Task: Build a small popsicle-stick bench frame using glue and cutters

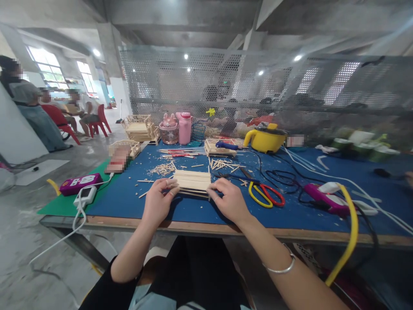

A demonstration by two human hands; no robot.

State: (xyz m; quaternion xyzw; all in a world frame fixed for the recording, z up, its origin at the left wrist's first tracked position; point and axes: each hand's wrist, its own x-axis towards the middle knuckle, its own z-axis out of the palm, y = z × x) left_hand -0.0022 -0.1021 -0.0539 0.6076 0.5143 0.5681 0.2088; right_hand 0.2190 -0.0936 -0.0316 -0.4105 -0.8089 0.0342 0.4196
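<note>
A small pale structure of wooden sticks (192, 180) with a flat slatted top sits on the blue table mat, between my hands. My left hand (161, 197) grips its left end, fingers and thumb closed on the edge. At the right end my right hand (228, 199) holds the corner with bent fingers and thumb. Loose short sticks (162, 168) lie in a heap behind the structure, and more sticks (222, 164) are scattered to its right rear. Scissors with yellow and red handles (260, 194) rest to the right of my right hand.
Behind lie a blue glue gun (226, 146), a yellow pot (266, 140), a pink bottle (185, 128) and stick-built frames (138, 128). Power strips (327, 199) (80, 184) and cables flank both sides. A phone (118, 159) lies left. People are at the far left.
</note>
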